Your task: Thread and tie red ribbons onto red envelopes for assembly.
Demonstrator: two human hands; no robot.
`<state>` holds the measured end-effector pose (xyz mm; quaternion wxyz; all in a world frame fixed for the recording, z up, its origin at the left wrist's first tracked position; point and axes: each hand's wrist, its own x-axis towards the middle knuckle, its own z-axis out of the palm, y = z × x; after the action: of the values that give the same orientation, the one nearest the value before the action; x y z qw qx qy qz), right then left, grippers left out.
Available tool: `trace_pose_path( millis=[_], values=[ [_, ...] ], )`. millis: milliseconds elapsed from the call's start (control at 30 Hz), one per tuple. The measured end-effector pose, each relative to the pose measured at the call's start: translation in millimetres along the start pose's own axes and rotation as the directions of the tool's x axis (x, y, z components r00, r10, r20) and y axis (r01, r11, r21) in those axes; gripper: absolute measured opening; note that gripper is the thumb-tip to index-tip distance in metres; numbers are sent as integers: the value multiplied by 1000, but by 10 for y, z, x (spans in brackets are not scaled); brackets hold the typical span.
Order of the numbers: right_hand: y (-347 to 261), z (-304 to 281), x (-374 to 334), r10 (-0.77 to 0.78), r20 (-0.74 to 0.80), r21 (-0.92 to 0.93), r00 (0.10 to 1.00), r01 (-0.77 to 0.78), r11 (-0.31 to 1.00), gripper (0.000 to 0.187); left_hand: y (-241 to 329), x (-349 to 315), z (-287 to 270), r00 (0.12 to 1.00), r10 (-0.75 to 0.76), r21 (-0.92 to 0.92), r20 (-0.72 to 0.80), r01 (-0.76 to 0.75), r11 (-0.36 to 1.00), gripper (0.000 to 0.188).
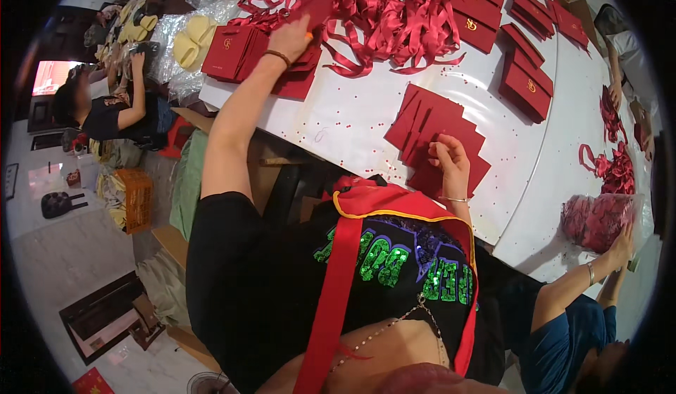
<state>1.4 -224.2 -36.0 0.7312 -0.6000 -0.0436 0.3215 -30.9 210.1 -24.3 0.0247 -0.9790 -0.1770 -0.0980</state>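
My left hand (289,42) reaches far over the table's left side, a dark cord round the wrist and something orange at a finger. Its fingers close on the edge of a dark red paper piece (318,7), blurred, like a gift bag. Beneath and beside that hand stand red gift bags (229,53) with gold print, in a stack. My right hand (451,160), with a bangle, is above a fanned pile of flat red bags (451,116) near the table's front edge. Its fingers are curled into a pinch; whatever lies between them is too small to make out.
A heap of red ribbons (401,21) covers the far middle of the white table (331,119). More red bags (528,84) lie at right. Small red dots are scattered about. One co-worker (577,316) handles a clear-wrapped red bundle (598,221); another person (113,109) works at left.
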Motion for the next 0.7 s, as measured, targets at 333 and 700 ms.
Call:
trace_pose_path(
  millis=[333, 700],
  values=[
    [76, -70, -81, 6, -8, -10, 1000, -6, 1000, 22, -278, -1025, -119, 980, 185, 60, 69, -190, 980, 54],
    [-137, -167, -276, -260, -28, -467, 965, 217, 857, 21, 106, -1112, -200, 891, -246, 98, 382, 225, 969, 75]
  ],
)
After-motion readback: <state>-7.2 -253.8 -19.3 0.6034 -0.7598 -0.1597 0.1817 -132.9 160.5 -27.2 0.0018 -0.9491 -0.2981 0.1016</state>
